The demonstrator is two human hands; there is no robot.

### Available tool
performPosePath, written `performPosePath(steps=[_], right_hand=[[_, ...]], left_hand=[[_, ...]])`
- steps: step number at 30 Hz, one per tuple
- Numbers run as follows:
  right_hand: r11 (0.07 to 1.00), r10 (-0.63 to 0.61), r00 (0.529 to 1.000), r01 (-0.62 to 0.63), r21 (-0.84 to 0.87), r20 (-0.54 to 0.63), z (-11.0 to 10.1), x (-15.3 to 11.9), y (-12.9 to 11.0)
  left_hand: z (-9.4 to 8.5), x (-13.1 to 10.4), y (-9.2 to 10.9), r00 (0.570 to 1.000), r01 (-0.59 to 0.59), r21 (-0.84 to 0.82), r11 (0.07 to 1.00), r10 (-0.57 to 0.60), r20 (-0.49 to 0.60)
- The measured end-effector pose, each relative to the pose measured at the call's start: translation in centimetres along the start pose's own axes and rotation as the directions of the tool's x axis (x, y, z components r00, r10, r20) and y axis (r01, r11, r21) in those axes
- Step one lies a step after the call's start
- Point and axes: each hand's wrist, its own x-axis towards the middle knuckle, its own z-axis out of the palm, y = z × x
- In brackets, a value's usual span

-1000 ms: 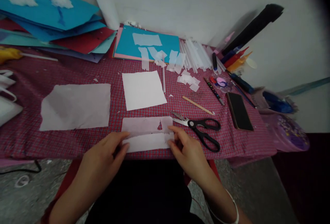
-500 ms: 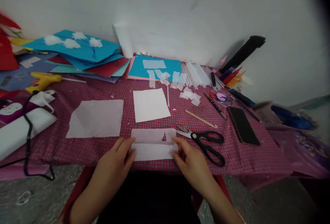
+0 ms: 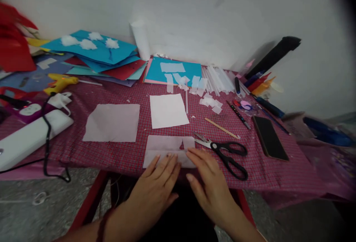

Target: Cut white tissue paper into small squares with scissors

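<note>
A creased sheet of thin white paper [image 3: 164, 143] lies at the table's front edge, with a small torn hole near its right side. My left hand [image 3: 155, 184] rests flat on its lower half, fingers stretched out. At the paper's lower right, my right hand [image 3: 208, 182] touches it with extended fingertips, the thumb held apart. Just right of the paper lie black-handled scissors [image 3: 229, 153], partly spread. Beyond it sits a white square of paper [image 3: 168, 111], and to the left a larger thin sheet [image 3: 112, 123].
A yellow glue gun [image 3: 59, 83] and a purple power strip [image 3: 30, 108] with a black cable lie left. Blue card sheets [image 3: 119, 51] are stacked behind. A wooden stick [image 3: 221, 127], a pen [image 3: 238, 114] and a phone [image 3: 269, 138] lie right.
My left hand has moved from the paper's left edge onto its lower half and flattened. My right hand has loosened from the right edge, fingers stretched over the corner. The view has shifted slightly.
</note>
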Motion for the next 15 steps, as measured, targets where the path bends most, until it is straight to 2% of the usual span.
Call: performPosePath(steps=[3, 7, 11, 15], right_hand=[[0.992, -0.06, 0.989, 0.074, -0.103, 0.135, 0.7, 0.0, -1.0], [0.979, -0.081, 0.963, 0.125, -0.16, 0.258, 3.0, -0.1, -1.4], [0.971, -0.096, 0.948, 0.157, -0.182, 0.304, 4.7, -0.5, -0.9], [0.972, -0.091, 0.942, 0.154, -0.176, 0.323, 4.7, -0.5, -0.8]], left_hand=[[0.3, -1.2, 0.1, 1.0, 0.027, 0.033, 0.999, -0.027, 0.012], [0.0, -2.4, -0.1, 1.0, 0.023, 0.04, 0.999, -0.022, -0.009], [-0.1, -3.1, -0.9, 0.999, 0.008, 0.006, 1.0, -0.008, -0.051], [-0.3, -3.1, -2.9, 0.999, -0.023, -0.068, 0.997, 0.02, -0.045]])
